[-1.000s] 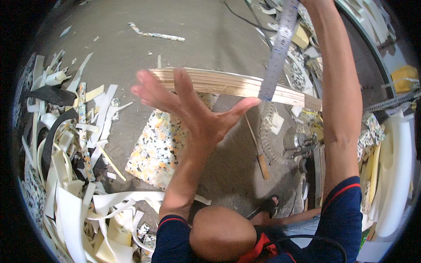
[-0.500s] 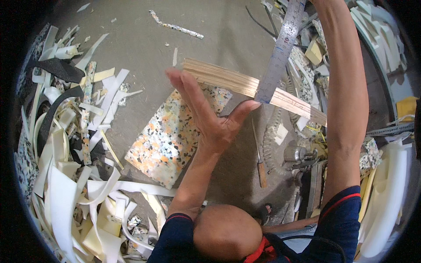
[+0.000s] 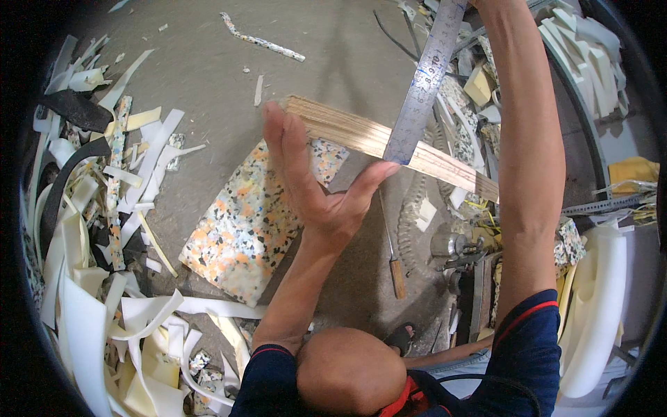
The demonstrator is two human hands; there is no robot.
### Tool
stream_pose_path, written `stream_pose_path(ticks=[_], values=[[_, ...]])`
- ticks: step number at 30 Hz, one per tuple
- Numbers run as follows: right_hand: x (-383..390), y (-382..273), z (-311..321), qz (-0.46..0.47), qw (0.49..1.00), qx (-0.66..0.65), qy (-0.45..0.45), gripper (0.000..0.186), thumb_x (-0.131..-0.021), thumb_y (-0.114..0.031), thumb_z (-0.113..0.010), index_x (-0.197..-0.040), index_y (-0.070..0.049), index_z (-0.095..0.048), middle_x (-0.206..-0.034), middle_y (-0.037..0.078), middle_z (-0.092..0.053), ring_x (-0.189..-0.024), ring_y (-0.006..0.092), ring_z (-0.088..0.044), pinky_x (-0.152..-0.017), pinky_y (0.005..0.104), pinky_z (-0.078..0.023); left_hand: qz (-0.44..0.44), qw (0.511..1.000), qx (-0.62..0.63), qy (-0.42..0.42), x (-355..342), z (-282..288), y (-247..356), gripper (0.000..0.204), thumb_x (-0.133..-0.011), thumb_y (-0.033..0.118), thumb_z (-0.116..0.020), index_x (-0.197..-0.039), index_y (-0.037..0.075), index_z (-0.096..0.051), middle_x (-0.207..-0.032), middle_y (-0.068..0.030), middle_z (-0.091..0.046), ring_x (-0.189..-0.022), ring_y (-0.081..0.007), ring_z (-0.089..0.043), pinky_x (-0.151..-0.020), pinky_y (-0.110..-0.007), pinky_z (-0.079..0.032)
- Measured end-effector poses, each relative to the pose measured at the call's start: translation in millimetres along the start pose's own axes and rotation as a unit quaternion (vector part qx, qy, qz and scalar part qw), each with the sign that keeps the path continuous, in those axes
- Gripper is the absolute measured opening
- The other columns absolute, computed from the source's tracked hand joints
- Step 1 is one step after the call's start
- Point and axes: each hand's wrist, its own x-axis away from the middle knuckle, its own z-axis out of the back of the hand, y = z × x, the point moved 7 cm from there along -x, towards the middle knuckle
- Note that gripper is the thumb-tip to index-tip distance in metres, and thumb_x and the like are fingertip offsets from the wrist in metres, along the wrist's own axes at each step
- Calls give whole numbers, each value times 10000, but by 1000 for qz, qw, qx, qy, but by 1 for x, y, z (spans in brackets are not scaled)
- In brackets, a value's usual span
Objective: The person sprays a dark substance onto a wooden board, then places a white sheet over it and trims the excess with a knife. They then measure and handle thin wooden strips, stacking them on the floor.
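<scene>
A long, pale wooden strip (image 3: 333, 126) with layered grain lies slantwise across the middle, above the floor. My left hand (image 3: 316, 187) grips it from the near side. Its fingers reach up beside the strip's left end, and the thumb presses near the lower end of a metal ruler (image 3: 417, 104). That ruler crosses over the strip at a steep angle. At the top edge, my right hand (image 3: 479, 3) holds the ruler's far end; most of this hand is cut off. The strip's right end passes behind my right forearm. Below my left hand lies a speckled foam sheet (image 3: 236, 229).
White and yellow foam offcuts (image 3: 90, 299) are heaped at the left. A wooden-handled tool (image 3: 396, 278) lies on the floor near a coiled hose (image 3: 410, 222) and a metal canister (image 3: 448, 243). Right are a white foam roll (image 3: 597, 306) and more scraps.
The whole view has shifted, so the surroundings appear farther left. The ruler's lower end and my left thumb sit slightly nearer the strip's left end. Both hands keep their holds.
</scene>
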Motion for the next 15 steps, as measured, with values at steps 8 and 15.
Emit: stream_pose_path(ticks=[8, 15], values=[[9, -3, 3, 43, 998, 28, 46, 252, -1103, -236, -405, -927, -67, -469, -684, 16, -506, -499, 109, -471, -404, 259, -393, -3, 1000, 10, -3, 0, 1, 0, 1095, -752, 370, -910, -1567, 12, -273, -1636, -251, -239, -1520, -428, -235, -1226, -553, -232], [18, -11, -1, 77, 995, 53, 35, 245, -1106, -232, -397, -937, -70, -469, -692, 16, -504, -511, 108, -474, -412, 258, -398, 6, 1000, 4, -8, 0, 2, -2, 1094, -768, 444, -880, -1571, 25, -266, -1638, -236, -235, -1517, -431, -240, -1223, -566, -235]])
